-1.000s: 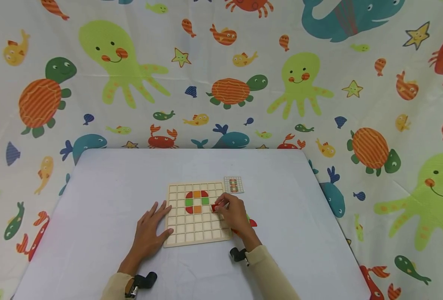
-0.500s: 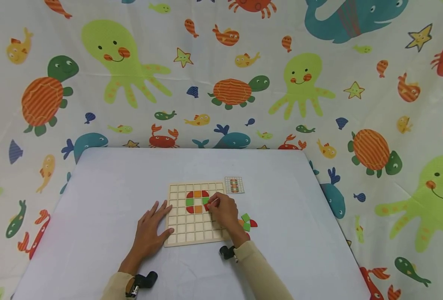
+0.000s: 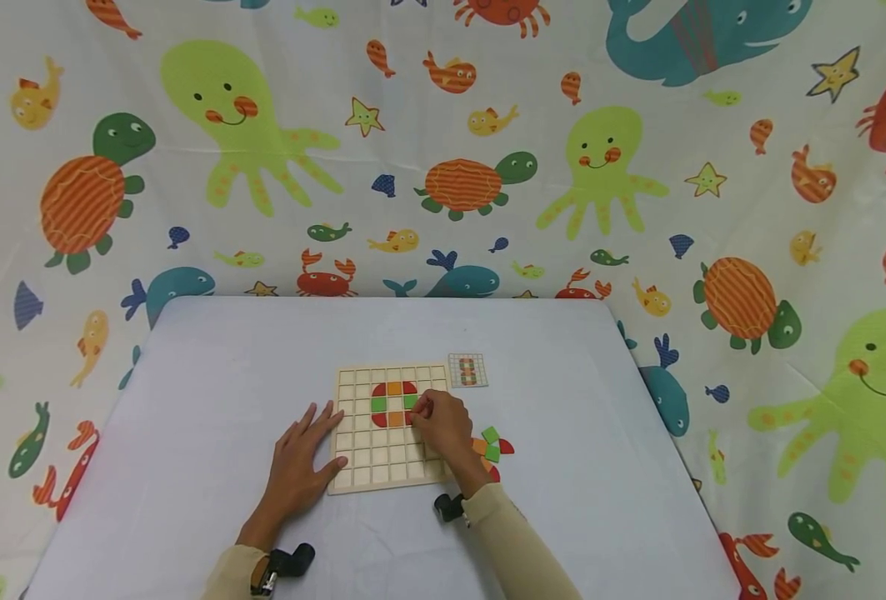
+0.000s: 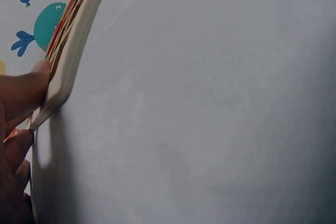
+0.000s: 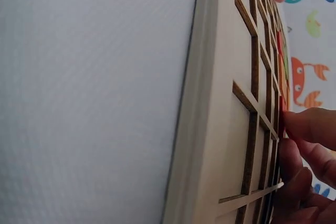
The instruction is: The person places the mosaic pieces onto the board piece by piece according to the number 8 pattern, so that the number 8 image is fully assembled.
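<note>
Evidently a placing step is in hand: the right hand (image 3: 446,423) has its thumb and forefinger pinching a red piece (image 5: 282,111) at the lower right corner of a small ring of colour on the gridded board (image 3: 363,457). The piece sits at its cell, beside an orange square (image 3: 395,419) and below a green square (image 3: 410,402); whether it lies fully flush, I cannot tell, as the fingers cover much of it. The left hand (image 3: 300,454) rests against the board's left edge with its fingers spread and fairly straight, apparently steadying it on the desk (image 3: 262,350).

As I judge it, the next move calls for a light press until the piece lies flat, its curved side outward like the other red corners, then a clean release that leaves its neighbours undisturbed. The printed card (image 3: 468,371), just beyond the board's upper right corner, seems to show a taller figure than the ring, though its cells are too small to read surely. Loose pieces (image 3: 493,453) in green, red and orange lie near the board's right edge, within easy reach.
</note>
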`<state>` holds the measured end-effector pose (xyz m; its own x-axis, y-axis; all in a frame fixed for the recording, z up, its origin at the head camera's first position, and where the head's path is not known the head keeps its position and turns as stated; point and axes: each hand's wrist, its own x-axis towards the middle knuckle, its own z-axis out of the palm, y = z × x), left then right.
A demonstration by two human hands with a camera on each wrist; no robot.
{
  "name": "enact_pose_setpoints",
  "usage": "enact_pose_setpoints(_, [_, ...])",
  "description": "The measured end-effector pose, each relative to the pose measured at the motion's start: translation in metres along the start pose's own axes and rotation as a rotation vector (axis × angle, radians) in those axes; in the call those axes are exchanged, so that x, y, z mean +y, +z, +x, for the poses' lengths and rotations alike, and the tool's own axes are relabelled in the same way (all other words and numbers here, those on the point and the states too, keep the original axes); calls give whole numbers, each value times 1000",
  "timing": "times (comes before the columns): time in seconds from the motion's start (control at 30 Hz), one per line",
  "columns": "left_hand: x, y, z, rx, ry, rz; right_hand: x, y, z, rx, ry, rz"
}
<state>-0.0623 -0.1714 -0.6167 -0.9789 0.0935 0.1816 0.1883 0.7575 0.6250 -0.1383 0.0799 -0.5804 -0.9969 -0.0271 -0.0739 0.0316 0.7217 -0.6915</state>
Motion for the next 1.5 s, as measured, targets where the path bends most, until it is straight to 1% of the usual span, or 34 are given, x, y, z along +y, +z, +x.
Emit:
enact_pose_setpoints(0.13, [0, 1, 0, 1, 3, 1, 2, -1, 0, -16, 9, 11])
enact_pose_setpoints(0.3, [0, 2, 1, -8, 2, 1, 11, -6, -2, -35, 13, 68])
enact_pose_setpoints(0.4, [0, 2, 0, -15, -1, 5, 20, -14, -5, -21, -7, 129])
enact_pose_setpoints(0.5, [-1, 1, 0, -16, -2, 9, 30, -28, -9, -2, -13, 189])
enact_pose_setpoints(0.63, [-2, 2, 0, -5, 2, 14, 44, -46, -11, 21, 0, 212])
enact_pose_setpoints(0.73, [-3, 2, 0, 7, 9, 18, 54, -57, -13, 45, 18, 194])
enact_pose_setpoints(0.83, [-3, 2, 0, 7, 11, 13, 63, -64, -15, 50, 58, 176])
enact_pose_setpoints(0.9, [-3, 1, 0, 1, 8, 8, 67, -67, -18, 31, 72, 162])
enact_pose_setpoints(0.97, [-2, 0, 1, -8, 3, 11, 70, -69, -21, -8, 90, 145])
enact_pose_setpoints(1.1, [-2, 0, 1, -19, -6, 22, 74, -71, -28, -96, 74, 78])
enact_pose_setpoints(1.2, [-1, 0, 1, -21, -7, 24, 75, -71, -32, -141, 47, 43])
enact_pose_setpoints(1.37, [-1, 1, 0, -13, -3, 17, 75, -74, -35, -182, 18, 16])
enact_pose_setpoints(1.5, [-1, 1, 0, -13, 1, 10, 74, -78, -37, -189, 23, -3])
